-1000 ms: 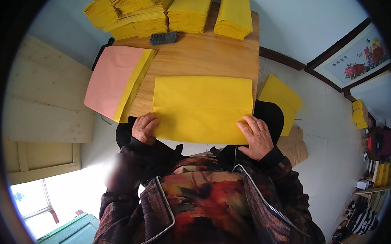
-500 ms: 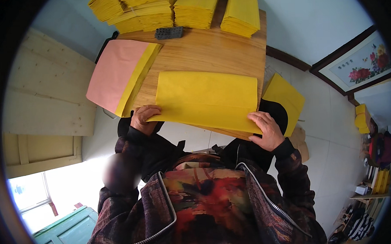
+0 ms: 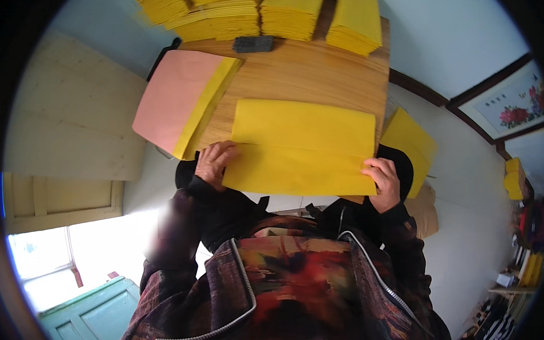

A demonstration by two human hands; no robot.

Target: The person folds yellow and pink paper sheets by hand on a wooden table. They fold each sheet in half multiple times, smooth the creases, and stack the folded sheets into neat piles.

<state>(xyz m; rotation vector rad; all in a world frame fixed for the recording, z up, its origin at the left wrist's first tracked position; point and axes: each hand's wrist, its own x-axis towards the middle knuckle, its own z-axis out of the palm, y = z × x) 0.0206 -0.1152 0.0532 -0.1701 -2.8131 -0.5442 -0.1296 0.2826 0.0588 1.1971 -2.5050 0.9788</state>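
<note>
A yellow paper sheet (image 3: 303,130) lies at the table's near edge, with a faint crease running across it and its near part overhanging the edge. My left hand (image 3: 215,163) is closed on its left side, fingertips on top and the thumb hidden. At the lower right corner, my right hand (image 3: 384,181) pinches the same sheet, fingers curled over the edge. To the left lies a pink sheet (image 3: 176,92) with yellow paper (image 3: 208,106) showing along its right side.
Several yellow paper stacks (image 3: 290,16) line the table's far side, beside a dark grey block (image 3: 253,45). More yellow paper (image 3: 409,147) sits low beyond the table's right edge. A framed flower picture (image 3: 518,104) leans at the right wall.
The sheet's near part has come down toward me, so the crease shows across its middle. Both hands still hold its sides. The whole view has shifted slightly.
</note>
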